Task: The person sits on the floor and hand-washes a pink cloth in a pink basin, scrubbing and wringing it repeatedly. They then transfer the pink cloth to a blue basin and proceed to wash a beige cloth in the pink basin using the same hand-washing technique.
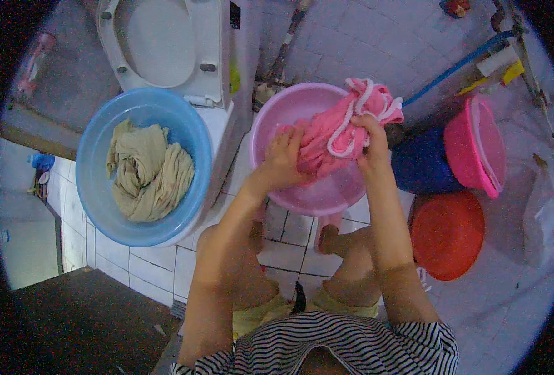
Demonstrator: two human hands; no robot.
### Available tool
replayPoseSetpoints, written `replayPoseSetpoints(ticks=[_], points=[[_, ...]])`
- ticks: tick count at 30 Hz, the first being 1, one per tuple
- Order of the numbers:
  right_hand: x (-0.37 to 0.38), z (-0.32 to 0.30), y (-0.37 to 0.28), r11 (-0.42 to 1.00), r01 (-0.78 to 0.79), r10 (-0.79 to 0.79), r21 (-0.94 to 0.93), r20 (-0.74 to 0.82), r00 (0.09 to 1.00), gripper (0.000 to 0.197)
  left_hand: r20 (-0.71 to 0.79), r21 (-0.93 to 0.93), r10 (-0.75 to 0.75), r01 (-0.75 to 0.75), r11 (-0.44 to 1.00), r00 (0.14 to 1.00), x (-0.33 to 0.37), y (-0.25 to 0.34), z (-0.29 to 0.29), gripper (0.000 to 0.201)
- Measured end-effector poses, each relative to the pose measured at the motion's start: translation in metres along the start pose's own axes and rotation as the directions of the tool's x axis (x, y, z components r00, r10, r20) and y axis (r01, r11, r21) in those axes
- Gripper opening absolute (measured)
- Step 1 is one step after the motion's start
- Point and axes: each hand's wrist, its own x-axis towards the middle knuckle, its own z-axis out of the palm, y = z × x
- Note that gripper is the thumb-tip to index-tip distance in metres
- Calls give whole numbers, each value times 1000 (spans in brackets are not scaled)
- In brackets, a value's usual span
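A bunched pink cloth (327,139) with a thick white braided trim is stretched between my two hands, over the pink basin (266,112). My right hand (372,139) grips its upper right end, where loops of the white trim hang over the bundle. Lower on the left, my left hand (283,159) is closed around the other end, with part of its fingers hidden by the folds. Some water seems to lie in the basin below the cloth, though the bundle covers much of the inside.
To the left, a blue basin (93,203) holds a twisted beige cloth (149,175) and rests on the toilet (217,134), whose lid is up. A red basin (449,234), a dark blue bucket (420,159) and a tilted bright pink basin (477,147) stand at the right.
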Motion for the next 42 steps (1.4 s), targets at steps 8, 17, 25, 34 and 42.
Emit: replayPoseSetpoints(ticks=[8, 17, 25, 34, 42], points=[[-21, 14, -22, 990, -23, 25, 140, -12, 1000, 23, 38, -294, 156, -138, 946, 987, 10, 14, -5, 118], [-18, 23, -20, 953, -42, 71, 300, -86, 994, 34, 71, -787, -7, 60, 614, 997, -3, 60, 5, 90], [1, 8, -8, 935, -80, 130, 347, -122, 984, 36, 75, -922, -168, 133, 363, 983, -2, 64, 24, 77], [17, -15, 13, 945, -167, 185, 281, -38, 982, 34, 247, -919, -248, 307, 246, 937, 0, 73, 23, 34], [26, -51, 38, 866, -498, 493, 44, 93, 865, 38, 391, -887, -168, 322, -331, 905, 9, 57, 38, 27]])
